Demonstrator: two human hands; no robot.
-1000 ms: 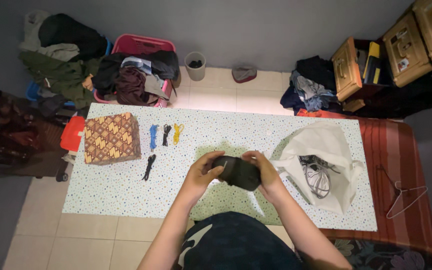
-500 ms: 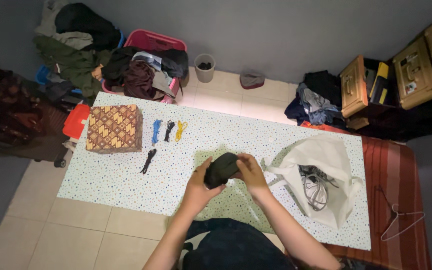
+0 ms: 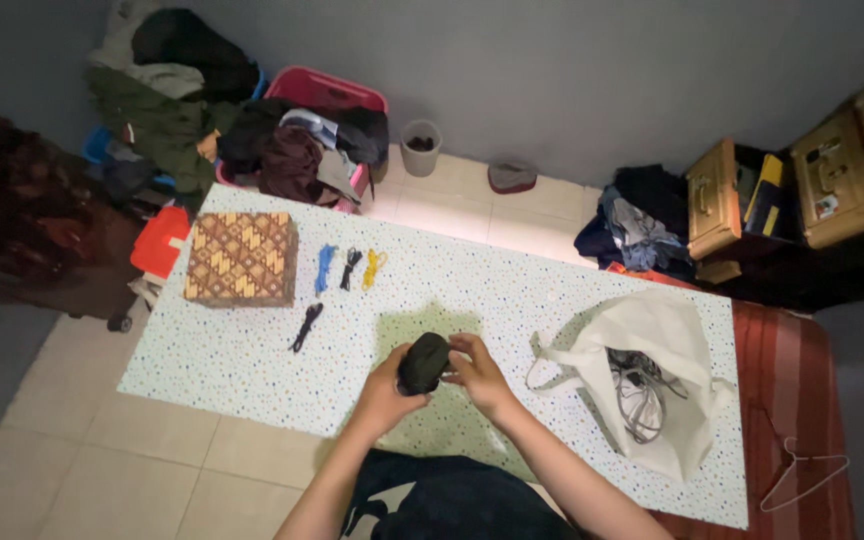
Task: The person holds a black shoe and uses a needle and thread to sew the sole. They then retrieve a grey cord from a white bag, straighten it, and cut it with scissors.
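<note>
Both hands hold a dark rolled bundle of cloth (image 3: 422, 362) above the near middle of the speckled table (image 3: 512, 290). My left hand (image 3: 387, 388) cups it from below and the left. My right hand (image 3: 474, 370) grips it from the right, fingers over its top. A green cloth (image 3: 432, 425) lies flat on the table under my hands.
A brown patterned box (image 3: 241, 258) sits at the table's far left. Beside it lie blue (image 3: 324, 267), black (image 3: 351, 268) and yellow (image 3: 374, 268) ties and another black one (image 3: 305, 326). A white bag (image 3: 652, 375) with cords lies at the right. Clothes piles, a pink basket and wooden cases stand beyond.
The dark cloth has been rolled tighter, from a wide bundle into a small upright one. My hands have drawn closer together around it. The view has shifted slightly.
</note>
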